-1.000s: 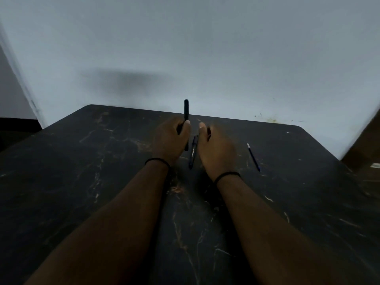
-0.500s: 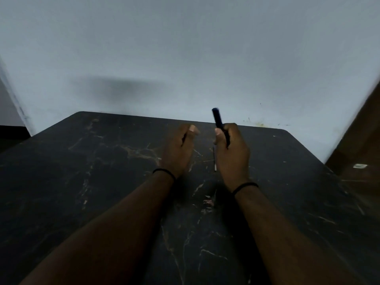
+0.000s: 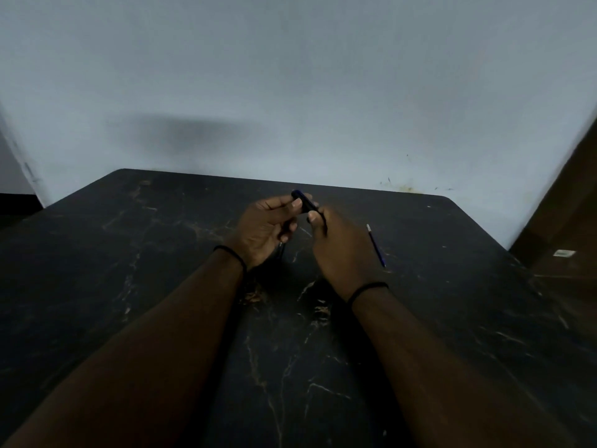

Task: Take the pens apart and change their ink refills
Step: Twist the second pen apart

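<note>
Nearest me, my two forearms run out over the dark, scratched bench (image 3: pixel 135 286), each wrist ringed by a thin black band. Just past them my left hand (image 3: pixel 263 232) is curled palm-up around a slim dark piece, its end poking out below the heel of the hand; I cannot tell whether that is a barrel half or a second pen. My right hand (image 3: pixel 339 250) is closed on the pen (image 3: pixel 303 202), a short, dark, glossy tube with a bluish sheen, whose far end sticks up between the two hands where my left thumb and fingertips pinch it. Off to the right a loose refill (image 3: pixel 376 245) lies flat on the bench, thin, blue-bodied, pale at its far tip, well clear of both hands. I judge the job partway: one refill is out, and this pen is not yet visibly apart. Beyond stands a bare pale wall.
</note>
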Tool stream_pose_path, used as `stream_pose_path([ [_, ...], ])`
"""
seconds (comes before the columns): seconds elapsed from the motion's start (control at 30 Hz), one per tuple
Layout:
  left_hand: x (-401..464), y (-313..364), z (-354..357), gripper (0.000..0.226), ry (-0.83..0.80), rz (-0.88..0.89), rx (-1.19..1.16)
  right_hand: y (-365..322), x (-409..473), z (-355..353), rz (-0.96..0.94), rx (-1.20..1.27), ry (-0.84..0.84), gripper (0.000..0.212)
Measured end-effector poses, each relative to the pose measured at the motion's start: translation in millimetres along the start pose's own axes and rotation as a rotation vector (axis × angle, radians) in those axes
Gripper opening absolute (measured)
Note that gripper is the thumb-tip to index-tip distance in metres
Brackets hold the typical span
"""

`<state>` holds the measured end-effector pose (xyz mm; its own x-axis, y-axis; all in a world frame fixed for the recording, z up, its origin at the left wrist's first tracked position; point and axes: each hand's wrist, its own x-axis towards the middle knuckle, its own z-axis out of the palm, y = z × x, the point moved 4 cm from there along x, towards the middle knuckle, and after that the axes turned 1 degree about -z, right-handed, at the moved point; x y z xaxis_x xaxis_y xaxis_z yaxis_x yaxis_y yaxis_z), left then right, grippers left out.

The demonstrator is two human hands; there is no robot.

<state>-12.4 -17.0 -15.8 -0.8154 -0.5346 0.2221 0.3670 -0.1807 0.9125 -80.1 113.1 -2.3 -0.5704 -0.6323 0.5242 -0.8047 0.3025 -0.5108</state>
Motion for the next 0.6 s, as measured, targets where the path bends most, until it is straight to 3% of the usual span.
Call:
stream_pose_path([
  [0.3,3.4,-5.7,-2.9,0.017,-0.066,0.015,-0.079,-7.4,5.1,3.2,0.031,-0.026,-0.004,0.033],
  [0.4,4.0,-5.9,-2.1,0.028,-0.043,0.026,-0.091,-5.9,8.1,8.0,0.097,-0.002,-0.018,0.036],
  [0.6,4.9,0.3,-0.8,0.019,-0.001,0.061,-0.115,-3.9,3.4,9.2,0.182,0.104,0.007,0.055],
])
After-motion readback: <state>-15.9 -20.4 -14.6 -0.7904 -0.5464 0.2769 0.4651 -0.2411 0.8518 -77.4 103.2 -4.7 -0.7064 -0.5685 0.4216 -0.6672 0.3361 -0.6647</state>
